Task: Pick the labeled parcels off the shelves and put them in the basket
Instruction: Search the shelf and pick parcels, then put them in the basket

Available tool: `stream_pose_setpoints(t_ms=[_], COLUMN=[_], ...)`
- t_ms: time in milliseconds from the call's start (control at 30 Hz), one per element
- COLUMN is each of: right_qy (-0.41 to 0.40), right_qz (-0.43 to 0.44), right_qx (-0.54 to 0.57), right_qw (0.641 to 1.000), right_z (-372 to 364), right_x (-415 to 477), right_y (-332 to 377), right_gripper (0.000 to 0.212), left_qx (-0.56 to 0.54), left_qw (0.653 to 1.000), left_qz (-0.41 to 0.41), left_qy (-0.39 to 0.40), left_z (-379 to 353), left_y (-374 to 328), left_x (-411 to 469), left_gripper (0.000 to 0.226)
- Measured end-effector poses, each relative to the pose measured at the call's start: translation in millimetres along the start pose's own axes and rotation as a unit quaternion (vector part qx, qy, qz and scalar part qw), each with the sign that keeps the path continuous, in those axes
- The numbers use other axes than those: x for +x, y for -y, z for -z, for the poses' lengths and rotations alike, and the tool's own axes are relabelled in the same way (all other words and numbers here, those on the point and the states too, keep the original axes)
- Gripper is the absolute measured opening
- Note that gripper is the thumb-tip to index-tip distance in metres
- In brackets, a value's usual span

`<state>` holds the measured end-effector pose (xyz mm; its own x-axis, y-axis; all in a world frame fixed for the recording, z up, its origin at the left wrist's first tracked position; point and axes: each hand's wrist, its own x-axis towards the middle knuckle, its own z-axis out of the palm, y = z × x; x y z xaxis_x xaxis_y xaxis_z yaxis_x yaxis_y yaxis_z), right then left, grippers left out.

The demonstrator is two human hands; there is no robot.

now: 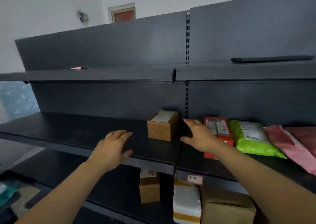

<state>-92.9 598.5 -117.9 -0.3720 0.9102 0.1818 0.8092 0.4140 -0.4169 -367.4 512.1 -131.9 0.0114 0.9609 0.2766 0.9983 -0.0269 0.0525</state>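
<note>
Small brown parcel, white label on top, on the middle shelf near the back panel, long axis running front to back; flanked by both hands, right hand just beside it and nearer, left hand farther off; both spread wide, empty, touching nothing visible

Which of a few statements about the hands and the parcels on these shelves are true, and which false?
1. Both hands are empty. True: left hand and right hand have an open grip.
2. The brown box stands between the hands. True.
3. The green bag lies left of the box. False: right.
4. The right hand grips the red box. False: it is only in front of it.
</note>
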Motion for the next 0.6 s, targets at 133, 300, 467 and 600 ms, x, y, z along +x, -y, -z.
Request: stream_pose_setpoints(t_ms=[133, 300, 467, 600], right_qy=[0.015, 0.033, 0.028, 0.014], right_qz=[-0.001, -0.008, -0.030, -0.067], right_qx=[0.013, 0.034, 0.077, 0.117], right_qw=[1.000, 0.999, 0.996, 0.991], right_z=[-14, -40, -58, -69], right_x=[50, 83, 96, 105], right_y=[-1, -9, -11, -7], right_gripper=[0.079, 0.082, 0.083, 0.089], left_qx=[0.004, 0.013, -0.010, -0.090], left_qw=[1.000, 0.999, 0.997, 0.989], left_qz=[-0.003, -0.031, -0.061, -0.076], left_qy=[0.005, 0.023, 0.051, 0.092], left_z=[-16, -36, -48, -56], left_y=[3, 10, 16, 24], left_x=[44, 87, 127, 157], left_gripper=[0.068, 0.068, 0.071, 0.077])
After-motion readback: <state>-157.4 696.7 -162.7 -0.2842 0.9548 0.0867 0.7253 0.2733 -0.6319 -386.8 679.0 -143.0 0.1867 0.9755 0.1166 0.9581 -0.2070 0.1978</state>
